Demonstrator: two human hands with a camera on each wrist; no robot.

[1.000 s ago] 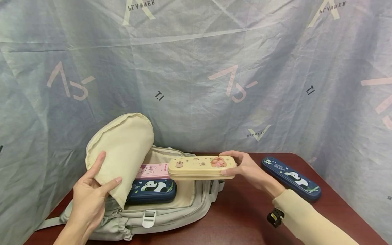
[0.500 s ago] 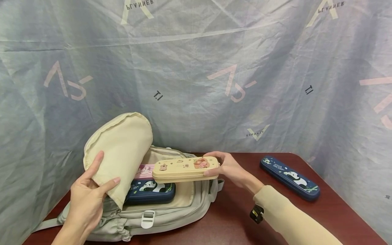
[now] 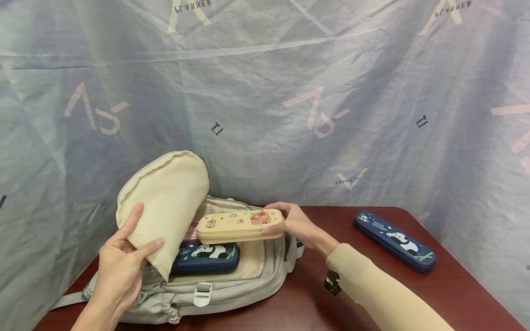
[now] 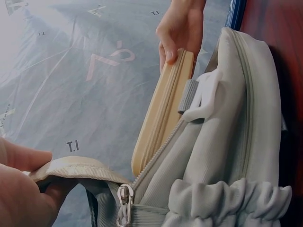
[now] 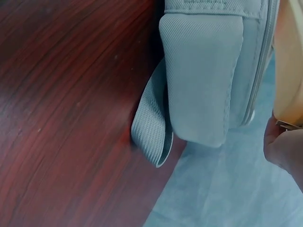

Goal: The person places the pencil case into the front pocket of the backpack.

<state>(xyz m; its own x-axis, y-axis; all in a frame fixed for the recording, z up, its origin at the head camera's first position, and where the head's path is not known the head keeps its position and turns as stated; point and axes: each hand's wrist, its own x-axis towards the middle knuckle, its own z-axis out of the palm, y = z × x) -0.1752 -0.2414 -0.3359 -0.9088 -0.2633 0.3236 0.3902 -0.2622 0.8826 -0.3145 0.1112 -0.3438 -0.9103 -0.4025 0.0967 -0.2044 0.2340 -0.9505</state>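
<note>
A pale green backpack [image 3: 232, 296] lies on its back with its cream-lined flap [image 3: 165, 207] raised. My left hand [image 3: 122, 262] pinches the flap's edge between thumb and fingers, as the left wrist view also shows. My right hand [image 3: 291, 225] grips the right end of a yellow pencil case [image 3: 238, 225] and holds it over the backpack's opening. Inside lie a navy panda pencil case [image 3: 209, 257] and, behind it, a pink pencil case [image 3: 191, 231] mostly hidden by the yellow one and the flap.
Another navy panda pencil case [image 3: 395, 241] lies at the right on the dark red table [image 3: 327, 276]. A grey printed cloth [image 3: 256, 115] hangs behind and at both sides. A webbing strap loop [image 5: 151, 120] sticks out from the backpack's side.
My right hand has carried the yellow pencil case leftward, further over the backpack, covering more of the pink one. The left hand keeps its hold on the flap.
</note>
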